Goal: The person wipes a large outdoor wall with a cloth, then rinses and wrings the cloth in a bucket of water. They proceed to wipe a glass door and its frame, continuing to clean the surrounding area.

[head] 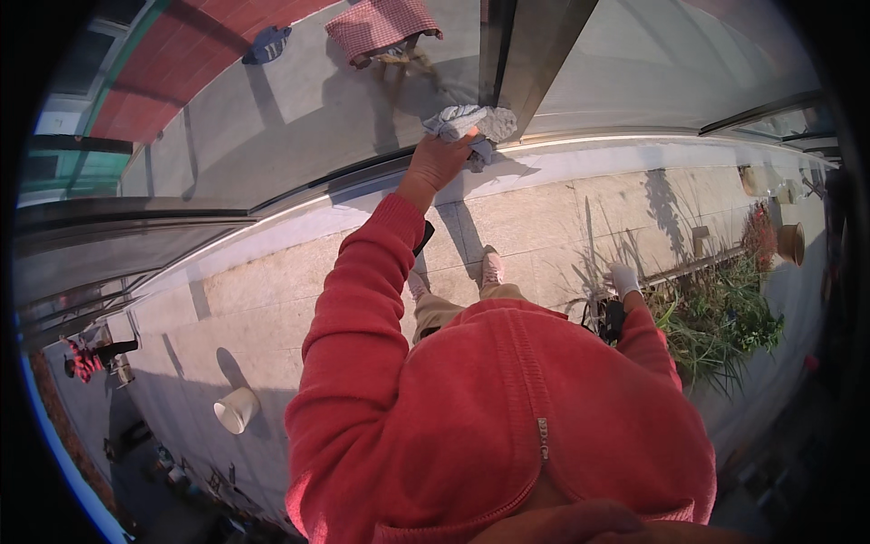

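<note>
My left hand (pixel 440 160), bare, is closed on a crumpled grey-blue cloth (pixel 457 122). The cloth lies against the lower part of a glass pane (pixel 306 143), beside a metal window frame post (pixel 544 61). To the right, low beside the plants, is my right hand (pixel 622 280) in a whitish glove. Its fingers are too small and unclear to tell their pose, and no held thing can be made out. A dark device sits near each wrist, and both arms wear red sleeves.
Potted plants (pixel 720 319) stand close to my right arm. A white bucket (pixel 236 409) is on the paving at left. Beyond the glass are a stool with a red checked cover (pixel 384 27) and a dark blue cloth item (pixel 268 46). Another person (pixel 85 360) is at far left.
</note>
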A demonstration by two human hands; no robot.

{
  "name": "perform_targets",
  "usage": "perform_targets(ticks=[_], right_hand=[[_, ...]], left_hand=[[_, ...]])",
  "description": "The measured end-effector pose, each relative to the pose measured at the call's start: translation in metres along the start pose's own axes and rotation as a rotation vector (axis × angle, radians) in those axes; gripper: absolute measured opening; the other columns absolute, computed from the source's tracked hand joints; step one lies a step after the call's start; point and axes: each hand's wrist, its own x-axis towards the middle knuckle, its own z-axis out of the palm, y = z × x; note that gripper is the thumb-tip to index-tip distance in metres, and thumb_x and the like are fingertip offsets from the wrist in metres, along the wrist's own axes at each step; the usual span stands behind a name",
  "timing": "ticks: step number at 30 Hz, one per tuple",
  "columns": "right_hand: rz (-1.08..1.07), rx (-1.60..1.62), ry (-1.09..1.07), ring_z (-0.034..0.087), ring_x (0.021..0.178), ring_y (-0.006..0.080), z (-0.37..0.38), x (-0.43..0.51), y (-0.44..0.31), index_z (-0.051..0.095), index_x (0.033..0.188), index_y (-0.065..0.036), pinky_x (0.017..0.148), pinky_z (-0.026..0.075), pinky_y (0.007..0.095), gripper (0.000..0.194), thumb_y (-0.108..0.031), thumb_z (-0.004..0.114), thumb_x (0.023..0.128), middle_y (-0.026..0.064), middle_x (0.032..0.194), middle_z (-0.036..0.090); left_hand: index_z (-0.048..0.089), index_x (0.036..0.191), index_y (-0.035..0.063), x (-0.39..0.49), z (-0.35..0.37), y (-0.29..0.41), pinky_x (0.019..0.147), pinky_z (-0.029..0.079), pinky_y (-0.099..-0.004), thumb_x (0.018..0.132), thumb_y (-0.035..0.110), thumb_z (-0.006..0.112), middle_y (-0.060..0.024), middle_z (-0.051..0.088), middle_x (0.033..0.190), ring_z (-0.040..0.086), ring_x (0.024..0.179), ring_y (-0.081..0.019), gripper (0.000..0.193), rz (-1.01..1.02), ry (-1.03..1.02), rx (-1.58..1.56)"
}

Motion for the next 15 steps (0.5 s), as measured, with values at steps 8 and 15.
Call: perform_targets(ticks=[8,15], right_hand=[[-0.079,-0.022,0.021,0.063,0.063,0.0163,-0.003,-0.018,-0.023,0.064,0.097,-0.008,0.052,0.046,0.0307,0.02,-0.021,0.051,0.089,0.007,0.078,0.066],[-0.016,-0.064,-0.061,0.061,0.058,0.0167,-0.013,-0.009,0.004,0.059,0.087,-0.008,0.048,0.046,0.0291,0.014,-0.017,0.05,0.09,0.0072,0.073,0.063]], left_hand=[[0.071,0.085,0.0159,-0.09,0.035,-0.017,0.103,0.035,-0.0413,0.081,0.014,0.055,0.0029,0.058,0.131,0.061,0.107,-0.0153,0.016,-0.151,-0.269,-0.034],[0.069,0.08,0.0122,-0.144,0.027,-0.04,0.102,0.034,-0.0521,0.076,0.01,0.061,-0.0011,0.056,0.13,0.059,0.108,-0.0196,0.01,-0.328,-0.28,-0.048]])
